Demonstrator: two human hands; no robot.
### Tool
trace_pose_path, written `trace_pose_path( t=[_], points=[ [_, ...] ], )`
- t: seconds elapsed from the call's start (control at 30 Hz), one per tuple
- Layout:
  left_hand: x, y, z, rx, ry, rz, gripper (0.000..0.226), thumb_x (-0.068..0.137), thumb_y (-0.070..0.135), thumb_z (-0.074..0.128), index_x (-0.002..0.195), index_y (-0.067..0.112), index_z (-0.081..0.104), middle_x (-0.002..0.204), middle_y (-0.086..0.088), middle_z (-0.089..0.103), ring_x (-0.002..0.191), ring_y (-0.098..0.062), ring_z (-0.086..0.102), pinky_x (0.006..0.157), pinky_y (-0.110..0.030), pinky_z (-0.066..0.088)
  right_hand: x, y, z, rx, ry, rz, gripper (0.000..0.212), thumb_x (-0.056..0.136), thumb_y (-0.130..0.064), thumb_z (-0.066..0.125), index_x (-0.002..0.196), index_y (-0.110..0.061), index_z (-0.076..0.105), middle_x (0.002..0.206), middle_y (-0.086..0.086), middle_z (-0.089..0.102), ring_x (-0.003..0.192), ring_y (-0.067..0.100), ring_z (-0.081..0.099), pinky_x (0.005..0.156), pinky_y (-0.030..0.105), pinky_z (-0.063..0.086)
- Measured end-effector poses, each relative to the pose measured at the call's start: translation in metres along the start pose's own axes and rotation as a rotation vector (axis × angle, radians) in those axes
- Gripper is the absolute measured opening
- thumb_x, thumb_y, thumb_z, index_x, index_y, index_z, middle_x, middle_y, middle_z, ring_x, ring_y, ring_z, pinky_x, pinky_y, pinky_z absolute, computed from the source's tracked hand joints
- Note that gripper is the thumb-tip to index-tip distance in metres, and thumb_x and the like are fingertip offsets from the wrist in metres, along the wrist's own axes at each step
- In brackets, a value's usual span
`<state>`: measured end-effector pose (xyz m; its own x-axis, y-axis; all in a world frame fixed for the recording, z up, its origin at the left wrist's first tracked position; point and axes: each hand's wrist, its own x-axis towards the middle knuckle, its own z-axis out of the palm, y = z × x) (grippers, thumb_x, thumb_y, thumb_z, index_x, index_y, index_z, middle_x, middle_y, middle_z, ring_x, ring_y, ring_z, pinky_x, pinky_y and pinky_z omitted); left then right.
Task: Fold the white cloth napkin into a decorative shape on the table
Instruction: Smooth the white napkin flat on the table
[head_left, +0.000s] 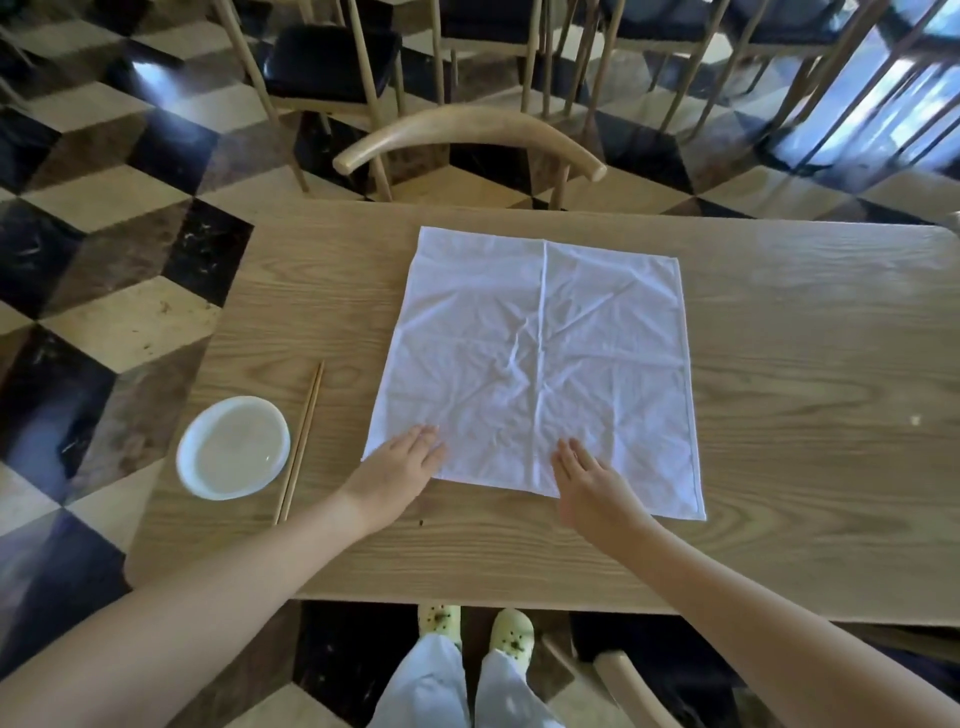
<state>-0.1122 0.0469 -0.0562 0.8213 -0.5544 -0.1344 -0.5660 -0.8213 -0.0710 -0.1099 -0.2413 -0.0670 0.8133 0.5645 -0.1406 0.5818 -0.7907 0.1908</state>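
Observation:
The white cloth napkin (540, 358) lies spread flat as a square on the wooden table (810, 415), with creases crossing at its middle. My left hand (400, 467) rests flat with straight fingers on the napkin's near left corner. My right hand (587, 483) lies flat with straight fingers on the near edge, close to the centre crease. Neither hand grips the cloth.
A white plate (234, 447) sits near the table's left edge, with a pair of wooden chopsticks (301, 441) just to its right. A wooden chair (467, 140) stands at the far side, more chairs behind it. The table's near edge runs just above my feet.

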Motion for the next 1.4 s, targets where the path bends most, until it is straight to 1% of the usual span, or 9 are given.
trace_pose_path(
  t=[0.17,0.27,0.4,0.53,0.67,0.73,0.83,1.03,1.4],
  points=[
    [-0.003,-0.006,-0.008,-0.013,0.055,-0.049,0.056,0.030,-0.014,0.083,0.082,0.001,0.072,0.088,-0.016,0.073,0.085,-0.026,0.071,0.050,-0.028,0.058,-0.005,0.005,-0.006,0.011,0.044,-0.062,0.033,0.059,-0.001,0.065,0.091,0.005,0.070,0.094,0.019,0.072,0.089,0.028,0.069,0.051,0.030,0.056],
    [-0.007,-0.005,-0.012,-0.023,0.088,-0.060,0.048,0.031,-0.015,0.082,0.075,0.001,0.072,0.079,-0.014,0.074,0.078,-0.024,0.072,0.050,-0.028,0.057,-0.002,0.010,-0.007,0.109,0.045,-0.053,0.039,0.040,0.005,0.073,0.078,-0.001,0.069,0.084,0.014,0.071,0.081,0.027,0.069,0.049,0.031,0.054],
    [-0.021,0.007,-0.008,-0.080,0.086,-0.080,0.045,0.034,-0.013,0.084,0.074,0.003,0.072,0.082,-0.014,0.074,0.081,-0.023,0.072,0.050,-0.028,0.058,-0.011,0.014,-0.008,0.230,0.077,-0.080,0.024,0.049,0.004,0.071,0.067,-0.010,0.062,0.070,0.003,0.064,0.066,0.022,0.063,0.053,0.031,0.052],
    [-0.019,0.022,-0.025,-0.151,-0.110,-0.087,0.010,0.064,0.009,0.068,0.073,0.005,0.067,0.086,-0.013,0.071,0.082,-0.026,0.068,0.049,-0.029,0.052,-0.023,0.012,-0.013,0.267,0.062,-0.074,0.010,0.058,-0.007,0.069,0.065,-0.012,0.063,0.075,0.003,0.065,0.066,0.022,0.060,0.055,0.031,0.052],
    [0.022,0.016,-0.038,-0.423,0.106,-0.278,0.045,0.076,0.035,0.030,0.082,0.009,0.066,0.079,-0.006,0.067,0.072,-0.028,0.064,0.051,-0.029,0.045,0.018,0.024,-0.028,0.405,0.137,0.191,0.019,0.080,-0.019,0.059,0.093,-0.007,0.065,0.099,0.012,0.067,0.093,0.033,0.063,0.077,0.040,0.053],
    [0.060,0.014,-0.036,-0.441,0.198,-0.294,0.046,0.084,0.029,0.032,0.106,0.008,0.066,0.107,-0.016,0.068,0.098,-0.034,0.065,0.072,-0.043,0.054,0.059,0.024,-0.033,0.497,0.104,0.318,0.039,0.089,-0.022,0.052,0.125,-0.005,0.052,0.133,0.016,0.052,0.125,0.033,0.046,0.101,0.044,0.038],
    [0.119,0.018,-0.020,-0.514,0.128,-0.365,0.049,0.095,0.031,0.026,0.138,0.013,0.041,0.146,-0.011,0.039,0.138,-0.027,0.031,0.111,-0.046,0.022,0.111,0.006,-0.018,0.582,-0.011,0.262,0.053,0.097,-0.027,0.030,0.146,-0.012,0.017,0.156,0.004,0.015,0.144,0.022,0.008,0.117,0.039,0.007],
    [0.139,-0.010,0.027,-0.324,0.139,-0.445,0.058,0.090,0.046,0.023,0.139,0.019,0.040,0.147,-0.001,0.040,0.138,-0.024,0.032,0.111,-0.048,0.010,0.124,0.021,0.020,0.468,0.099,0.212,0.054,0.092,-0.043,0.030,0.142,-0.023,0.032,0.151,-0.003,0.031,0.141,0.021,0.023,0.115,0.039,0.009],
    [0.155,-0.033,0.022,-0.292,0.133,-0.647,0.077,0.081,0.056,0.003,0.147,0.018,0.017,0.156,0.000,0.015,0.144,-0.021,0.010,0.114,-0.047,0.004,0.138,0.155,0.036,0.452,0.027,0.590,0.055,0.096,-0.043,0.018,0.148,-0.025,0.007,0.158,-0.006,0.000,0.144,0.014,-0.006,0.118,0.038,-0.005]
  ],
)
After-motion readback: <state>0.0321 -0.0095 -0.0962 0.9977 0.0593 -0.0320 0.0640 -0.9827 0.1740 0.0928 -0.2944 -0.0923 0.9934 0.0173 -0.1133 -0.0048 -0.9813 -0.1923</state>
